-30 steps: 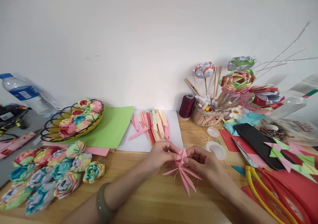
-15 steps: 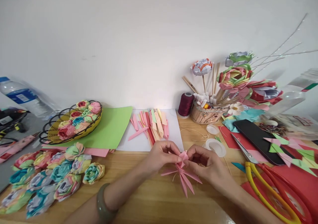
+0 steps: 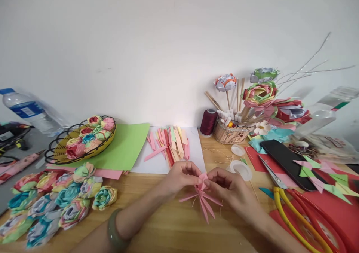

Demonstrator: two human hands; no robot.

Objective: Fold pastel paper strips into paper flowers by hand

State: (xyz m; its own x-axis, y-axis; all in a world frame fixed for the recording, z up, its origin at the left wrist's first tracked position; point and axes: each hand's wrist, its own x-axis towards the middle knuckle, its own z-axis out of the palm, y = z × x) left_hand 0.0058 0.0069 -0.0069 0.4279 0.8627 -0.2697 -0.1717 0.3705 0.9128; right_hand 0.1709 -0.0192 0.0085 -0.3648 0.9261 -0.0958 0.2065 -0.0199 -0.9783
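Observation:
Between my two hands is a pink paper flower (image 3: 203,195), its pointed strips fanning downward over the table. My left hand (image 3: 183,176) pinches the flower's top from the left, thumb and forefinger pressed together. From the right, my right hand (image 3: 228,185) grips the same top between thumb and fingers. Thin string ends stick out among the strips. Just beyond my hands, folded paper strips (image 3: 172,142) in pink, red, peach and green lie on a white sheet (image 3: 193,148).
At left are a yellow basket (image 3: 60,150) of paper flowers and loose paper roses (image 3: 68,195). A thread spool (image 3: 208,122) stands by a decorated pot (image 3: 231,132) of paper flowers. Scissors (image 3: 291,217), a black phone (image 3: 283,159) and paper scraps (image 3: 336,183) lie at right.
The view has shifted slightly, so the things at right appear further left. Both hands keep hold of the pink paper flower, with only small finger movement.

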